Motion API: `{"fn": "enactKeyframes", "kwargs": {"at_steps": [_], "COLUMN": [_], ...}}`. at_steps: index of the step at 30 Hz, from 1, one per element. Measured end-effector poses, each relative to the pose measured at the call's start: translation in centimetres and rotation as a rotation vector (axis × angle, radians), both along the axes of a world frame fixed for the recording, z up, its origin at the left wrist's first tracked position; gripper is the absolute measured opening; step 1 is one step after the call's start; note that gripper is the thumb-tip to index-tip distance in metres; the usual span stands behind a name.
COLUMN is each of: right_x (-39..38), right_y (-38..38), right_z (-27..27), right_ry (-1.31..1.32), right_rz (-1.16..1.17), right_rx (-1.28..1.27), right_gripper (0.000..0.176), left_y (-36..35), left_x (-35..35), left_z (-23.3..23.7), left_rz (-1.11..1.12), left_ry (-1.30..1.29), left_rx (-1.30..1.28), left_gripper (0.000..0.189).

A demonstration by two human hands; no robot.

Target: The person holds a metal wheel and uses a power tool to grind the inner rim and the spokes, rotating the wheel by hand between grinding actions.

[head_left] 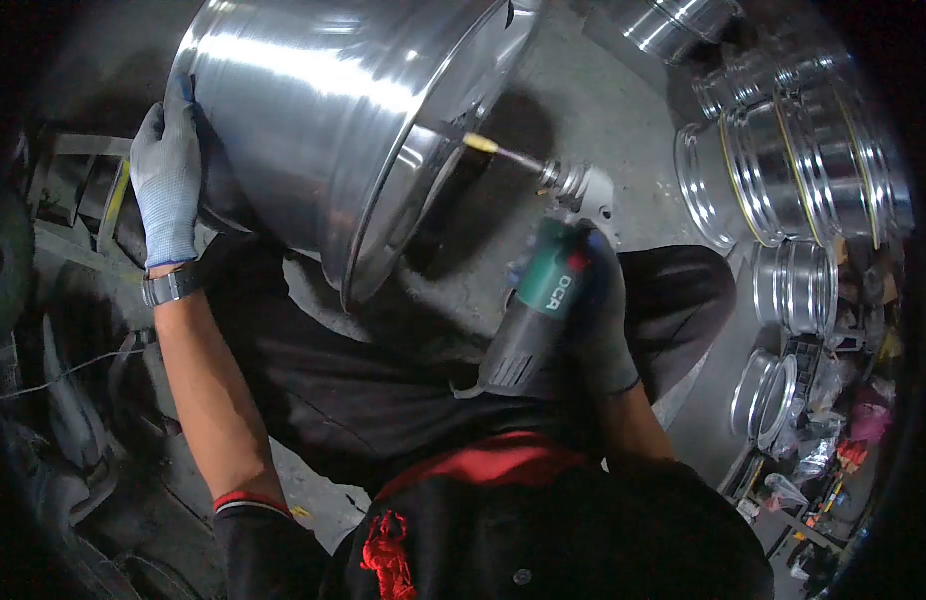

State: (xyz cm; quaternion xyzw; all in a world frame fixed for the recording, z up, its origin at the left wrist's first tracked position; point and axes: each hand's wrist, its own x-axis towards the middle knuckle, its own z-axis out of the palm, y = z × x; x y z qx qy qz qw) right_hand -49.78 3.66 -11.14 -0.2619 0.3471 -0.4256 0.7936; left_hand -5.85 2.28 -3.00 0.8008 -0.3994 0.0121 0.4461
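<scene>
A large polished metal wheel rim lies on its side in front of me, its spoked face turned to the right. My left hand, in a pale glove with blue fingertips, grips the rim's left edge. Gloved too, my right hand is wrapped round a green and grey angle grinder, slightly blurred. From the grinder's head a thin shaft points left and ends in a yellow tip, close beside the wheel's spokes. My right fingers are partly hidden by the tool body.
Several shiny wheel rims stand in rows along the right. Bags and small parts clutter the lower right. A metal frame stands left of my left hand, with a thin cable below it. My bent legs flank the work.
</scene>
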Motion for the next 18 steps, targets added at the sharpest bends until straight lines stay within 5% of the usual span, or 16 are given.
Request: {"fn": "enactKeyframes", "kwargs": {"at_steps": [18], "right_x": [0.2], "right_y": [0.5], "right_z": [0.3], "right_ry": [-0.036], "right_rz": [0.049], "right_rx": [0.034], "right_gripper": [0.059], "left_y": [-1.3], "left_x": [-0.1], "left_z": [1.0], "left_rz": [0.003], "left_ry": [0.037], "left_rx": [0.068], "left_gripper": [0.059]}}
